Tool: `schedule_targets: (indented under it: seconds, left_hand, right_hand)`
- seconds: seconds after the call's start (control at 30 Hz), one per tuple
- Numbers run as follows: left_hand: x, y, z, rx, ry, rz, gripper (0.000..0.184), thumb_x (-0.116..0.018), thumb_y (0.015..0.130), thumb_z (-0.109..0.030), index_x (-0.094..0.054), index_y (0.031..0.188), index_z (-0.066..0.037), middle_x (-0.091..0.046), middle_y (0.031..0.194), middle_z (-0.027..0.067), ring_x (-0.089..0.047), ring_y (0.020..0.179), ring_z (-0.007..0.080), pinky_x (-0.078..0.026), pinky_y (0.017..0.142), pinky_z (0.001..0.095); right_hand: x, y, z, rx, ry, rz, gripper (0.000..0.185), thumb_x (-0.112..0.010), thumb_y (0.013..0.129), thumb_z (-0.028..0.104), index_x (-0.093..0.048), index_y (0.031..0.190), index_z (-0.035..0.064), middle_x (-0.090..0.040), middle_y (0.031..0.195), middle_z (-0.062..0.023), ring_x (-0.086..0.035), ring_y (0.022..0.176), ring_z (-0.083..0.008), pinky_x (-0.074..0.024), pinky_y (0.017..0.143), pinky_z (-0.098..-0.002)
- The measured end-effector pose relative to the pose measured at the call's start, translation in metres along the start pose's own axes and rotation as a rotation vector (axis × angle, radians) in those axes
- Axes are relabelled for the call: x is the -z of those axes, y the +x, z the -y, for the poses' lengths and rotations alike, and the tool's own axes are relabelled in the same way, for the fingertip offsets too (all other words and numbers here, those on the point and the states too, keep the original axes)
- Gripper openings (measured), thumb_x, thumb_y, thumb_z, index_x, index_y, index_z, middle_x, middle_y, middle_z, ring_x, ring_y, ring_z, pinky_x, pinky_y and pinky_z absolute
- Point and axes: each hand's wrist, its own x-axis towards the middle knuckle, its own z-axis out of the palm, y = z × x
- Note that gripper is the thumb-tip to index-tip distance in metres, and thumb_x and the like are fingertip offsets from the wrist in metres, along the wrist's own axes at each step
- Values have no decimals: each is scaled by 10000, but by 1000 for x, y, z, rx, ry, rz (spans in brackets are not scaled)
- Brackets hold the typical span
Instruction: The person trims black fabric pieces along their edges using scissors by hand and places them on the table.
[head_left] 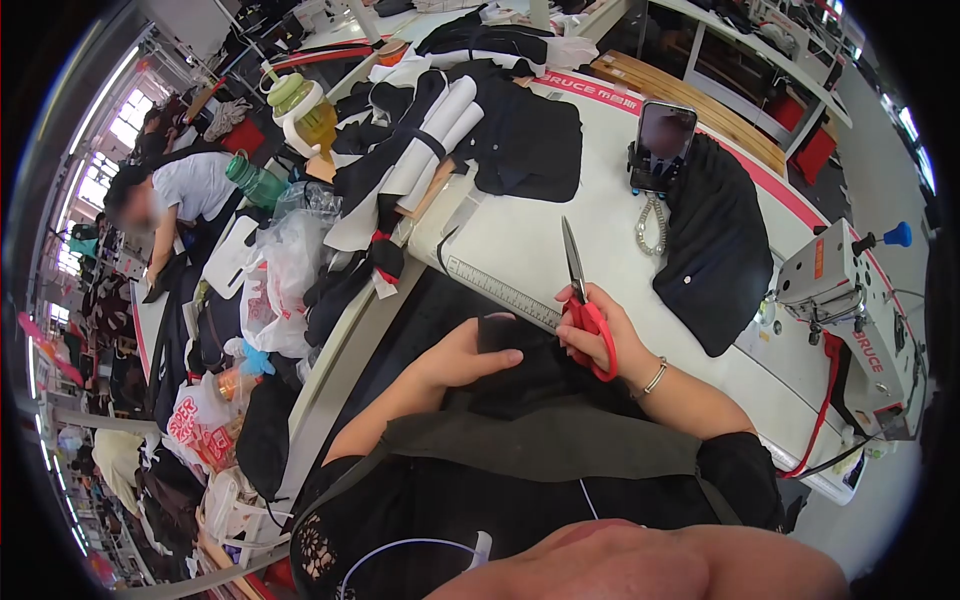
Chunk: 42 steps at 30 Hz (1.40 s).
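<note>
My right hand (612, 335) is closed round the red handles of a pair of scissors (574, 262), whose blades point up and away from me. My left hand (468, 354) grips a piece of black fabric (500, 334), thumb in front and fingers mostly hidden behind the cloth. The fabric hangs over my lap, against dark clothing, so its lower edge is hard to make out. Just beyond both hands, a printed ruler scale (505, 292) runs along the front edge of the white sewing table (520, 225). The scissors are apart from the fabric.
On the right stands a sewing machine (850, 310), with black garment pieces (715, 245) beside it. A phone (660, 148) stands on a holder. Rolled and stacked fabric (430, 130), bottles (305, 115) and plastic bags (285, 265) crowd the left. Another person (190, 190) bends over work farther left.
</note>
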Motion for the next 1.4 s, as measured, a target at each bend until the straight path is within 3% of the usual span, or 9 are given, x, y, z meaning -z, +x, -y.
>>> schedule_targets:
  seconds: [0.07, 0.13, 0.27, 0.5, 0.73, 0.8, 0.93, 1.23, 1.4]
  left_hand:
    - [-1, 4, 0, -53, 74, 114, 274, -623, 825, -74, -557, 1081, -2, -559, 1071, 63, -504, 1003, 127, -402, 887, 277]
    - [-7, 10, 4, -250, -3, 217, 216, -602, 780, -66, -583, 981, 10, -505, 1121, 133, -465, 1076, 201, -342, 943, 340]
    - [-10, 10, 5, -377, 176, 110, 134, -583, 769, -57, -557, 889, -3, -458, 1175, 138, -455, 1080, 224, -321, 966, 382]
    - [-12, 11, -7, -307, -6, 218, 102, -576, 791, -51, -475, 776, -43, -417, 1272, 215, -458, 1194, 333, -310, 1016, 438]
    - [-3, 9, -18, -257, -35, 157, 129, -606, 792, -103, -499, 773, -34, -449, 1226, 221, -470, 1172, 338, -338, 997, 441]
    - [2, 9, -15, -304, -95, 131, 164, -631, 785, -140, -514, 770, -26, -459, 1212, 217, -474, 1163, 336, -345, 990, 441]
    - [10, 13, -7, -333, -72, 118, 192, -644, 791, -168, -522, 768, -21, -453, 1214, 230, -467, 1164, 334, -344, 992, 440]
    - [12, 18, -13, -326, -64, 85, 223, -640, 793, -204, -539, 777, -6, -444, 1233, 250, -446, 1182, 332, -345, 991, 434]
    - [12, 21, -14, -298, -35, 73, 237, -629, 789, -199, -566, 830, 25, -448, 1241, 252, -451, 1180, 323, -347, 992, 424]
  right_hand:
    - [0, 1, -3, 50, 19, -6, 371, -602, 826, 15, -438, 1156, 54, -566, 754, -24, -548, 629, -80, -442, 562, -194]
    - [1, 1, -4, 102, 36, -15, 375, -599, 828, 12, -431, 1161, 50, -568, 767, -28, -556, 640, -84, -445, 568, -195]
    - [2, 2, -5, 106, 64, -24, 376, -595, 836, 27, -406, 1160, 40, -566, 796, -34, -578, 680, -103, -457, 600, -207]
    - [4, 4, -5, 81, 115, -11, 359, -549, 868, 11, -377, 1183, 26, -606, 866, -87, -637, 798, -160, -480, 676, -227]
    - [1, 3, -2, 102, 139, -93, 361, -546, 865, 14, -374, 1182, 32, -619, 915, -109, -608, 764, -144, -488, 706, -247]
    - [1, 3, -1, 141, 112, -117, 375, -543, 860, 20, -362, 1188, 39, -616, 898, -109, -586, 706, -120, -473, 626, -226]
    - [1, 1, 4, 146, 108, -127, 371, -540, 865, 34, -361, 1190, 42, -617, 905, -111, -567, 690, -104, -467, 615, -221]
    - [5, -1, 1, 182, 105, -107, 346, -560, 869, 61, -401, 1175, 41, -540, 789, -49, -518, 616, -88, -440, 581, -207]
    - [4, 0, 1, 162, 65, -61, 362, -544, 896, 173, -384, 1185, 25, -536, 717, -67, -482, 587, -101, -410, 568, -226]
